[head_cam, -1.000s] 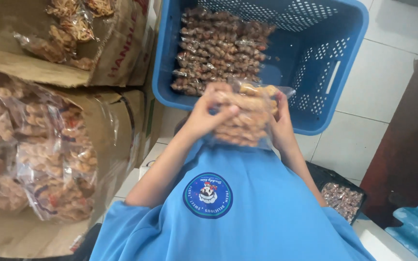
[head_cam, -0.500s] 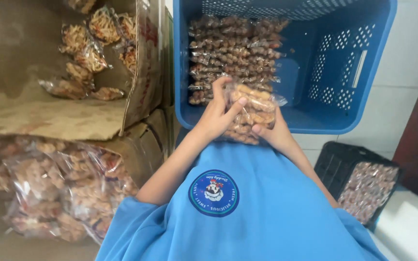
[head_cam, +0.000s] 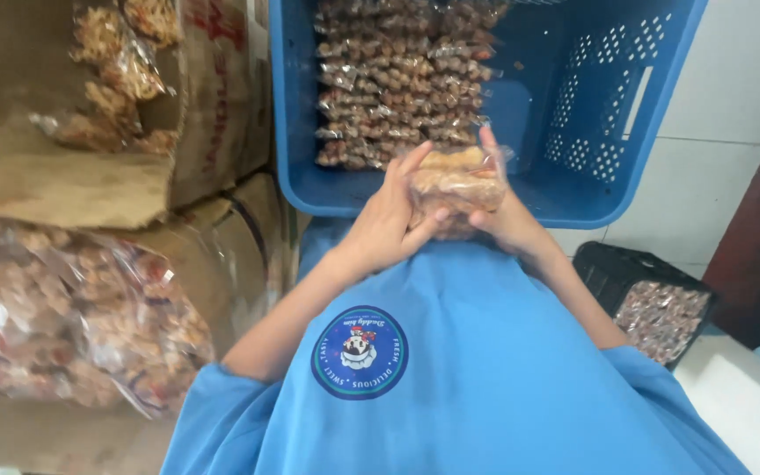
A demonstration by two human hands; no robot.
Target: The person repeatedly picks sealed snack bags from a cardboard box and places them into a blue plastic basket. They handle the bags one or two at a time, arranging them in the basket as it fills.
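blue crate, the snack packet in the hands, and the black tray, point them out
blue crate [head_cam: 613,114], head view, perforated right wall
snack packet [head_cam: 456,186], head view, middle of clear wrap
black tray [head_cam: 607,264], head view, left rim

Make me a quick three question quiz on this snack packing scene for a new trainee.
1. True or false: both hands grip the clear snack packet.
2. What lies packed in rows inside the blue crate? A) bottles B) snack packets C) folded cloths
3. On which side of the picture do the cardboard boxes sit?

Key:
1. True; the left hand and right hand close around it from either side.
2. B, the rows of snack packets.
3. The left.
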